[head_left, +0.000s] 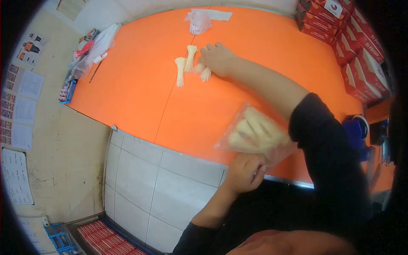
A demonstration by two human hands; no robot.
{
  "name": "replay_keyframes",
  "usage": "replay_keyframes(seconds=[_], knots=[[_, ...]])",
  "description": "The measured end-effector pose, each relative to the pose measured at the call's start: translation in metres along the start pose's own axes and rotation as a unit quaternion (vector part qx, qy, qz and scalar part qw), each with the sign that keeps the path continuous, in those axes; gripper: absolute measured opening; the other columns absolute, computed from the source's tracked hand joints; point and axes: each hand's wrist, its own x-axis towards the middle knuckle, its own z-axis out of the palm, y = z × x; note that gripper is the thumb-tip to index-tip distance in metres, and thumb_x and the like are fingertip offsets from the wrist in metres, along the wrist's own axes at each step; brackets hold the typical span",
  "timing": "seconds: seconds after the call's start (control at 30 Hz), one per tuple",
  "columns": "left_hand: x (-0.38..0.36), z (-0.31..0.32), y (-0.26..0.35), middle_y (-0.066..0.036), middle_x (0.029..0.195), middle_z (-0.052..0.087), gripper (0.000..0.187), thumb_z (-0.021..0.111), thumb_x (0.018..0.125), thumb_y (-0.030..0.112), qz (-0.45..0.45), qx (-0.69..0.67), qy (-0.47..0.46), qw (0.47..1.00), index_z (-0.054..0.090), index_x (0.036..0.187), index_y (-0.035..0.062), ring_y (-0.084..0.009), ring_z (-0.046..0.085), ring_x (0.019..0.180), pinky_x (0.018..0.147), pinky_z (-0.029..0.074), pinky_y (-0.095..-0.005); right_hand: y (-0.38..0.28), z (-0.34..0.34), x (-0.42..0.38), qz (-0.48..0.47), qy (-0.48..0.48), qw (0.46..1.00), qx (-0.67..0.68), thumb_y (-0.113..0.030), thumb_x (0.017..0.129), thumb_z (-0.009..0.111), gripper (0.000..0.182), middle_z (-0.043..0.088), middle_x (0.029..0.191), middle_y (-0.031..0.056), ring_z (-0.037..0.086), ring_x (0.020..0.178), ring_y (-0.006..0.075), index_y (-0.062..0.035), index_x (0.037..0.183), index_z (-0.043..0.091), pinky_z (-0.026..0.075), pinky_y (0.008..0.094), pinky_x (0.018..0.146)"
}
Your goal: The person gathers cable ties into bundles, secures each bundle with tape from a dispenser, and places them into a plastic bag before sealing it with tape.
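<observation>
My right hand [219, 59] is at the middle of the orange table, its fingers closed around a bundle of thin pale sticks [206, 75] whose ends show below the palm. Just left of it lie two similar pale bundles [180, 72], narrow in the middle and flared at the ends. Nearer to me, a clear plastic bag [257, 131] full of such pale bundles rests on the table near its front edge. My left hand [246, 172] is closed at the bag's near side and grips the plastic.
A roll of white labels [199, 23] stands at the back. Red printed boxes [365, 76] are stacked at the right. Plastic bags [102, 42] lie along the left edge. A blue tape dispenser [356, 131] is by my right arm. Red packs [106, 238] sit low at left.
</observation>
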Motion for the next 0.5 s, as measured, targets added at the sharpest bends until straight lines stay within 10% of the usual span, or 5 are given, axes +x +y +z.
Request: replay_keyframes(seconds=[0.17,0.3,0.37,0.43,0.5], knots=[[0.001,0.001,-0.001,-0.010,0.073,0.058,0.007,0.056,0.075,0.004,0.043,0.020,0.034,0.998,0.051,0.079,0.0056,-0.0268,0.053,0.062,0.058,0.042,-0.0338,0.003,-0.003,-0.043,0.021,-0.030,0.997,-0.061,-0.016,0.078,0.056,0.027,0.056,0.107,0.0092,0.051,0.105,0.0213,-0.0099,0.104,0.058,0.041,0.0393,0.080],[-0.003,0.009,-0.001,-0.011,0.075,0.056,0.003,0.056,0.076,0.006,0.022,-0.020,0.056,0.998,0.053,0.077,0.0045,-0.0298,0.053,0.070,0.062,0.042,-0.0371,0.011,-0.027,-0.144,0.121,0.030,0.972,0.200,-0.012,0.078,0.053,0.017,0.061,0.084,0.0109,0.059,0.076,0.0254,-0.0053,0.094,0.056,0.045,0.0408,0.069],[-0.002,0.010,0.002,-0.011,0.074,0.056,0.003,0.055,0.077,0.006,0.031,-0.028,0.056,0.998,0.053,0.077,0.0039,-0.0294,0.053,0.068,0.062,0.042,-0.0361,0.013,-0.045,-0.208,0.145,0.145,0.887,0.413,-0.012,0.080,0.054,0.015,0.058,0.078,0.0061,0.058,0.070,0.0192,-0.0046,0.093,0.053,0.046,0.0361,0.064],[0.004,0.010,0.014,-0.011,0.073,0.056,0.004,0.055,0.078,0.006,0.041,-0.034,0.053,0.997,0.053,0.077,0.0034,-0.0290,0.053,0.067,0.061,0.042,-0.0351,0.009,-0.068,-0.269,0.185,0.097,0.666,0.716,-0.015,0.082,0.056,0.021,0.052,0.073,0.0022,0.054,0.064,0.0128,-0.0051,0.100,0.052,0.046,0.0296,0.059],[0.013,0.008,0.039,-0.011,0.070,0.054,0.006,0.053,0.080,0.007,0.017,-0.015,0.087,0.996,0.051,0.078,0.0024,-0.0238,0.053,0.063,0.059,0.042,-0.0312,-0.005,-0.088,-0.317,0.174,0.123,0.665,0.716,-0.015,0.082,0.056,0.024,0.051,0.072,0.0010,0.054,0.063,0.0112,-0.0051,0.103,0.051,0.045,0.0275,0.059]])
